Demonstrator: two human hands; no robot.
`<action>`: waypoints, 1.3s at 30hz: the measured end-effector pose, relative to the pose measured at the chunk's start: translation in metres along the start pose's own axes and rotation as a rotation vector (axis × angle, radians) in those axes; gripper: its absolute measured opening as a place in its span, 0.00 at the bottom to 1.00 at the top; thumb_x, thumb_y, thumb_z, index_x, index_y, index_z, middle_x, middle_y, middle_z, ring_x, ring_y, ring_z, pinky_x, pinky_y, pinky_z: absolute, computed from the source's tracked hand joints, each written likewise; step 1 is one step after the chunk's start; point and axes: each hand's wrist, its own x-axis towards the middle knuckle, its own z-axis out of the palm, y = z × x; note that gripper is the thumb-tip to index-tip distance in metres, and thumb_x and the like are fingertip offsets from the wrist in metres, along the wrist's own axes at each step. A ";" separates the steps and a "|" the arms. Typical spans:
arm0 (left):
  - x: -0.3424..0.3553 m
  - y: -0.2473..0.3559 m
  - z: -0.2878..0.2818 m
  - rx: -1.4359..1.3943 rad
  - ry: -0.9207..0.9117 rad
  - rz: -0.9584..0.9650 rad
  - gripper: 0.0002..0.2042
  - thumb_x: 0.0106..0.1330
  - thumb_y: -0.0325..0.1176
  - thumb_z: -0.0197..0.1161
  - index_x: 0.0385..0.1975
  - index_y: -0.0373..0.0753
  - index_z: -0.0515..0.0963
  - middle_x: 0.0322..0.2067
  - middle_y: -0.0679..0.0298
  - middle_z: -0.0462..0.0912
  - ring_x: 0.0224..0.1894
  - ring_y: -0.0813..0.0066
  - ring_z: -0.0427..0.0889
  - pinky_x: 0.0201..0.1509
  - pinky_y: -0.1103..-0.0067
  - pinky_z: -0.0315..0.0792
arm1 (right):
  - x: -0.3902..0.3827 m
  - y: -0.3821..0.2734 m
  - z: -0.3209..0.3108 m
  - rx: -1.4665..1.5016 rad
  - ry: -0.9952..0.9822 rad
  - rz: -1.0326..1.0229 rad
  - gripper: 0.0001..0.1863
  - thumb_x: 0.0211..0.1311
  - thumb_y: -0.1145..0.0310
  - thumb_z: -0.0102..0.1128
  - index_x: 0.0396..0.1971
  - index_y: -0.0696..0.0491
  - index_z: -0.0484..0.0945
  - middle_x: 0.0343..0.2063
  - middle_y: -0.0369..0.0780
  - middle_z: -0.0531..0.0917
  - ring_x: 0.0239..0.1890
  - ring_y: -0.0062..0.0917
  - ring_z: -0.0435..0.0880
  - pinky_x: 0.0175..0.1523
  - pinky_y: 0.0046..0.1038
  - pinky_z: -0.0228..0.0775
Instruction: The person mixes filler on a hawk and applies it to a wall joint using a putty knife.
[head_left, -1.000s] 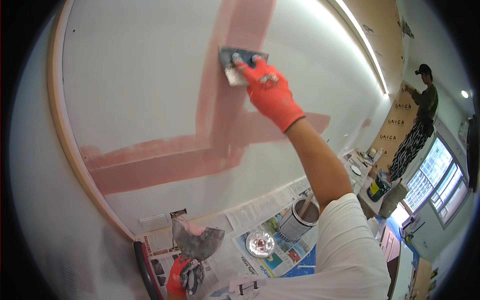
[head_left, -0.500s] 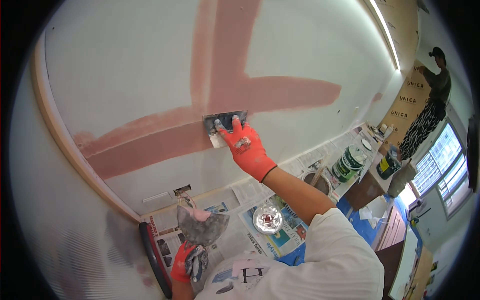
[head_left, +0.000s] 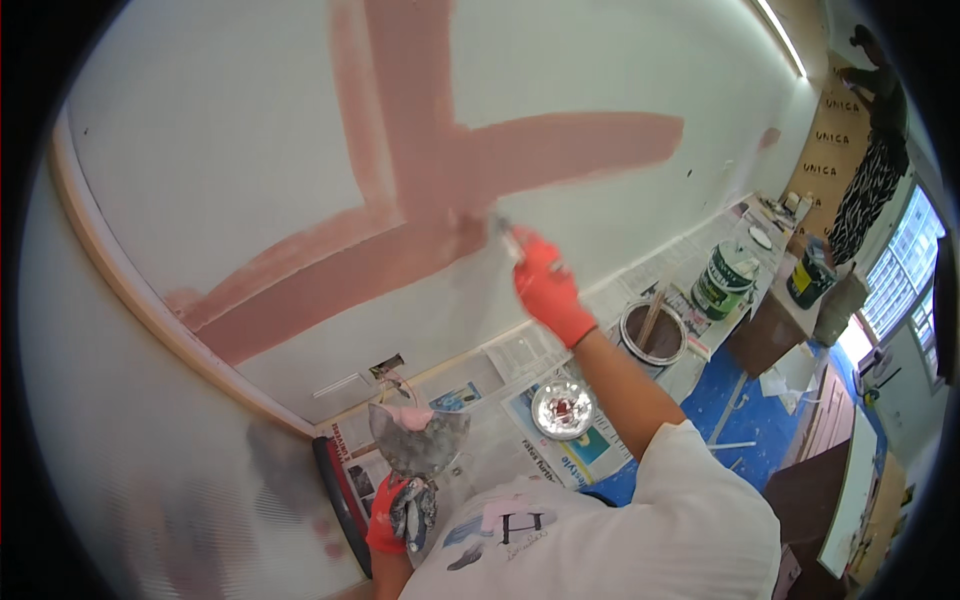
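In the head view, the person's right hand (head_left: pixel 545 288), in an orange-red glove, sits just right of centre and is clasped around the handle of a putty knife (head_left: pixel 503 232), whose blurred grey blade points toward 11 o'clock and meets the white wall (head_left: pixel 220 130). The blade tip lies at the lower edge of the pink filler bands (head_left: pixel 420 190), where an upright stripe crosses a long band running from 8 o'clock up toward 2 o'clock. Whether the blade presses flat on the wall cannot be told through the blur. The left hand (head_left: pixel 400 510), gloved in orange and grey, is down at 6 o'clock, fingers wrapped about the handle of a wide grey hawk blade (head_left: pixel 418 440) that carries a dab of pink filler on its upper edge. Newspaper sheets (head_left: pixel 520 360) cover the floor along the foot of the wall. At 5 o'clock from the right hand a round tin lid (head_left: pixel 562 410) lies on the paper, and at 3 o'clock stands an open paint can (head_left: pixel 652 333) with a stirring stick in it. Further toward 2 o'clock is a green-and-white bucket (head_left: pixel 725 280). Another person (head_left: pixel 868 170) in patterned trousers stands at the far upper right, well apart, by a brown board.
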 end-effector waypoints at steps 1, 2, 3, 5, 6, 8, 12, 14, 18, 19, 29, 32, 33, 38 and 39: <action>-0.003 0.001 0.000 -0.013 -0.027 -0.013 0.12 0.66 0.37 0.61 0.41 0.35 0.75 0.25 0.61 0.80 0.21 0.70 0.79 0.24 0.76 0.73 | 0.014 0.017 0.000 0.010 0.082 0.040 0.28 0.62 0.73 0.53 0.64 0.48 0.69 0.57 0.44 0.76 0.54 0.44 0.77 0.54 0.44 0.73; -0.005 0.000 -0.004 -0.028 -0.048 -0.019 0.12 0.66 0.37 0.61 0.42 0.35 0.75 0.26 0.61 0.80 0.22 0.71 0.79 0.25 0.76 0.73 | 0.027 0.028 0.005 0.027 0.162 0.077 0.27 0.62 0.73 0.53 0.63 0.49 0.69 0.57 0.44 0.77 0.53 0.44 0.77 0.54 0.44 0.73; -0.003 0.000 -0.001 -0.051 -0.084 -0.030 0.12 0.66 0.37 0.60 0.42 0.35 0.75 0.27 0.62 0.81 0.22 0.71 0.80 0.25 0.76 0.74 | 0.034 0.032 0.005 0.068 0.139 0.152 0.27 0.63 0.73 0.53 0.63 0.49 0.69 0.57 0.44 0.77 0.53 0.44 0.77 0.54 0.44 0.73; -0.003 0.000 0.009 0.076 0.003 0.021 0.12 0.66 0.38 0.60 0.41 0.36 0.74 0.25 0.60 0.79 0.20 0.70 0.79 0.22 0.75 0.73 | 0.039 0.035 0.005 0.150 0.093 0.300 0.26 0.63 0.72 0.54 0.63 0.49 0.69 0.57 0.45 0.77 0.52 0.44 0.77 0.54 0.44 0.73; -0.002 0.001 0.013 0.138 0.043 0.045 0.12 0.66 0.39 0.59 0.40 0.37 0.73 0.24 0.60 0.79 0.19 0.69 0.78 0.20 0.75 0.73 | 0.034 0.034 0.011 0.104 0.131 0.225 0.27 0.63 0.72 0.54 0.64 0.48 0.70 0.58 0.45 0.77 0.52 0.44 0.77 0.55 0.44 0.73; 0.008 -0.021 -0.023 0.182 0.069 0.081 0.13 0.67 0.40 0.59 0.41 0.36 0.72 0.25 0.59 0.79 0.20 0.68 0.79 0.21 0.75 0.74 | 0.025 0.015 0.033 0.017 0.210 0.063 0.27 0.63 0.71 0.55 0.64 0.46 0.70 0.58 0.45 0.76 0.52 0.44 0.77 0.56 0.43 0.72; 0.009 0.006 0.016 0.139 -0.016 -0.009 0.14 0.66 0.41 0.59 0.41 0.36 0.73 0.26 0.58 0.79 0.21 0.67 0.79 0.21 0.74 0.75 | 0.001 -0.063 0.035 -0.011 -0.078 0.089 0.29 0.60 0.70 0.57 0.64 0.44 0.70 0.58 0.44 0.77 0.52 0.41 0.77 0.55 0.42 0.74; 0.010 0.013 0.016 0.182 -0.039 0.024 0.15 0.67 0.42 0.59 0.41 0.35 0.74 0.27 0.58 0.80 0.21 0.67 0.80 0.22 0.73 0.75 | -0.019 -0.068 0.029 0.113 -0.106 0.040 0.27 0.62 0.70 0.57 0.62 0.45 0.72 0.54 0.43 0.80 0.51 0.39 0.79 0.55 0.38 0.75; 0.007 0.013 -0.005 1.227 0.235 0.970 0.18 0.70 0.43 0.57 0.43 0.31 0.75 0.31 0.56 0.82 0.26 0.63 0.82 0.30 0.69 0.78 | -0.058 -0.059 0.006 1.255 -0.447 0.736 0.17 0.65 0.67 0.58 0.54 0.50 0.76 0.41 0.40 0.83 0.39 0.33 0.84 0.44 0.40 0.81; 0.009 0.012 -0.001 1.350 0.312 1.094 0.18 0.70 0.42 0.58 0.45 0.31 0.76 0.31 0.55 0.83 0.28 0.61 0.83 0.33 0.69 0.78 | -0.080 -0.046 0.011 1.576 -0.402 0.922 0.16 0.65 0.67 0.58 0.52 0.50 0.75 0.40 0.40 0.82 0.37 0.33 0.84 0.42 0.42 0.82; 0.030 0.029 0.074 1.585 0.291 0.669 0.22 0.66 0.38 0.62 0.57 0.36 0.75 0.38 0.46 0.83 0.39 0.48 0.84 0.42 0.63 0.77 | -0.144 -0.082 -0.027 1.988 -0.578 1.268 0.22 0.63 0.58 0.67 0.55 0.45 0.76 0.46 0.38 0.82 0.47 0.30 0.84 0.44 0.34 0.82; 0.032 0.002 0.049 1.756 0.052 0.616 0.23 0.66 0.39 0.63 0.60 0.37 0.74 0.38 0.48 0.84 0.38 0.50 0.84 0.41 0.64 0.77 | -0.125 -0.042 -0.023 1.405 -0.372 0.542 0.28 0.60 0.62 0.69 0.61 0.47 0.74 0.52 0.42 0.80 0.55 0.33 0.80 0.55 0.34 0.78; 0.030 -0.015 0.040 1.699 0.053 0.548 0.25 0.67 0.41 0.61 0.62 0.36 0.73 0.35 0.48 0.83 0.37 0.52 0.84 0.40 0.65 0.76 | -0.108 -0.030 -0.031 1.112 -0.221 0.305 0.29 0.60 0.64 0.68 0.62 0.48 0.73 0.54 0.43 0.79 0.56 0.33 0.79 0.58 0.34 0.76; 0.015 -0.037 0.048 1.526 0.106 0.151 0.30 0.68 0.48 0.61 0.62 0.30 0.70 0.27 0.46 0.82 0.31 0.54 0.83 0.38 0.65 0.74 | 0.049 0.035 -0.063 0.857 -0.001 0.457 0.19 0.71 0.62 0.51 0.56 0.55 0.73 0.42 0.45 0.83 0.41 0.36 0.83 0.48 0.37 0.74; 0.013 -0.055 0.015 1.593 0.121 0.273 0.31 0.67 0.48 0.61 0.61 0.29 0.70 0.26 0.46 0.82 0.31 0.53 0.83 0.38 0.65 0.74 | 0.066 0.035 -0.070 0.592 -0.033 0.527 0.20 0.71 0.62 0.50 0.58 0.55 0.73 0.45 0.46 0.83 0.41 0.39 0.82 0.48 0.39 0.74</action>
